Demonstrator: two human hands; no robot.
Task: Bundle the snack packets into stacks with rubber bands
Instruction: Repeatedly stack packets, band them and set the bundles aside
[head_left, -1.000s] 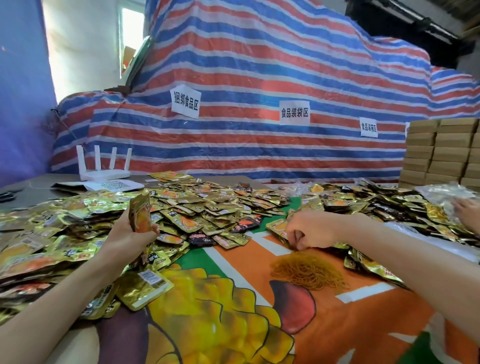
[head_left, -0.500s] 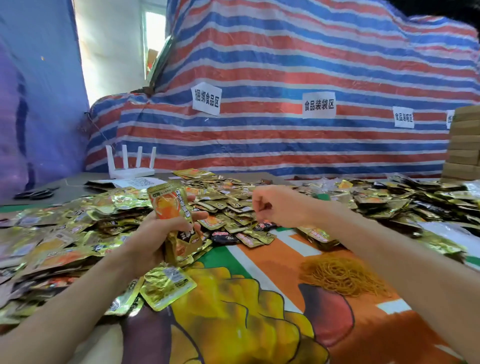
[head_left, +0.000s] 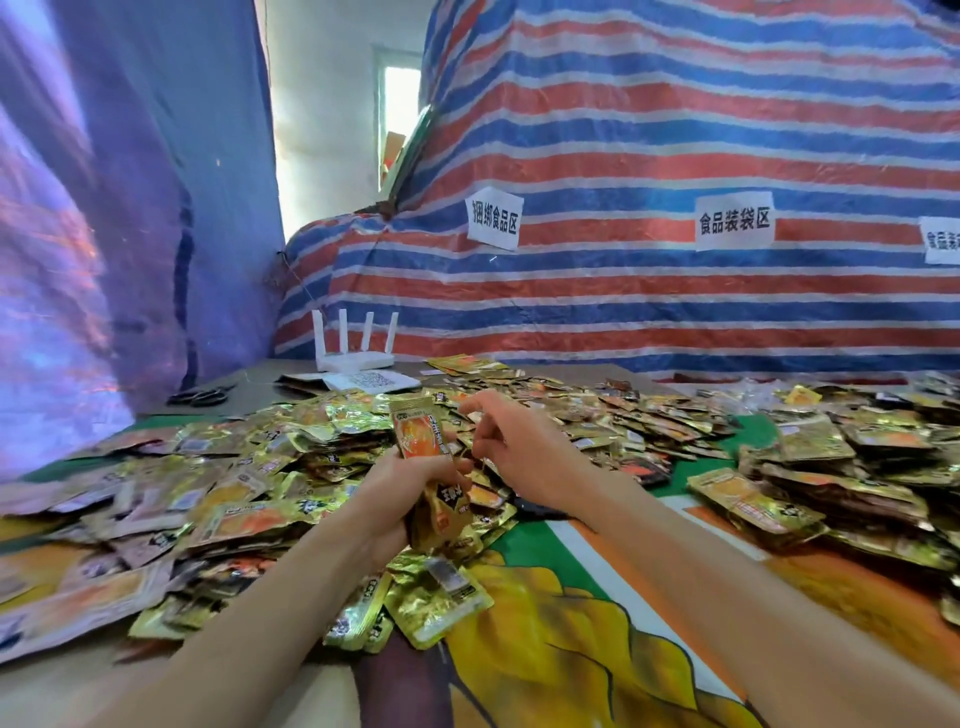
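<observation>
Left of my left fingers (head_left: 436, 470), loose packets (head_left: 234, 493) lie heaped on the bench (head_left: 260, 384). My left fingers are clenched round an upright stack of packets (head_left: 415, 436). My right fingers (head_left: 491, 408) are curled just beside the stack's top; I cannot tell whether they pinch anything. Further right, more packets (head_left: 857, 467) lie piled.

The left grip (head_left: 390, 498) held a stack of packets (head_left: 417, 441) upright over the surface (head_left: 597, 639). The right grip (head_left: 523, 451) hovered just beside its top, fingers curled (anything pinched was too small to tell). Loose packets (head_left: 234, 499) lay heaped around.
</observation>
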